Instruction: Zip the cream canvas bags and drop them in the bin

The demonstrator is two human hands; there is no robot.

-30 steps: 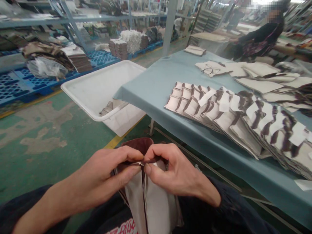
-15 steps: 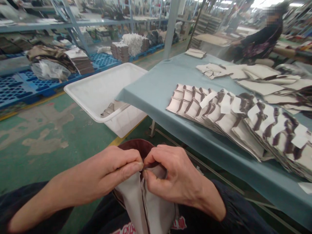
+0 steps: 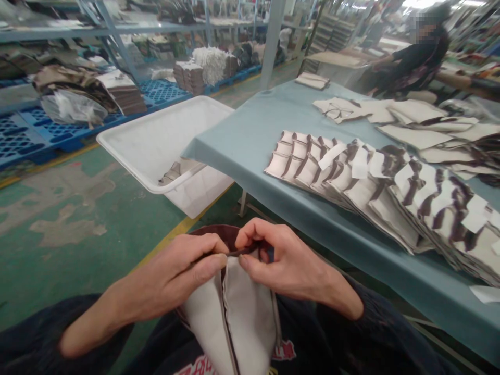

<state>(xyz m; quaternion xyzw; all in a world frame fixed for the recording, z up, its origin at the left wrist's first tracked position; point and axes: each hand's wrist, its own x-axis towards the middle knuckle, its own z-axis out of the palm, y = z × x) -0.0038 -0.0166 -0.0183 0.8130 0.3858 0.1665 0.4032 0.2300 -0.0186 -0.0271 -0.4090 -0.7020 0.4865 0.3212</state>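
In front of my lap hangs a sewn fabric piece (image 3: 248, 307), pale on the outside with a dark brown inner face and a dark seam running down its middle. My left hand (image 3: 187, 271) pinches its top edge between thumb and fingers, just left of the seam. Slightly to the right, my right hand (image 3: 277, 255) grips the same edge, thumb in front and fingers curled over the brown side. A small gap separates the two sets of fingertips, and a dark strip of the edge shows between them. What lies inside the piece is mostly hidden.
A blue-covered table (image 3: 234, 140) stands to my right, bearing overlapping stacks of pale and brown fabric pieces (image 3: 336, 172). A white plastic bin (image 3: 136, 151) stands at its left corner. Blue pallets (image 3: 156, 94) hold bundles behind. Another person (image 3: 417, 57) works at the far right.
My right hand has moved slightly up and right along the fabric edge, its fingers now curling over it. The left pinch stays near the seam. The view has shifted slightly.
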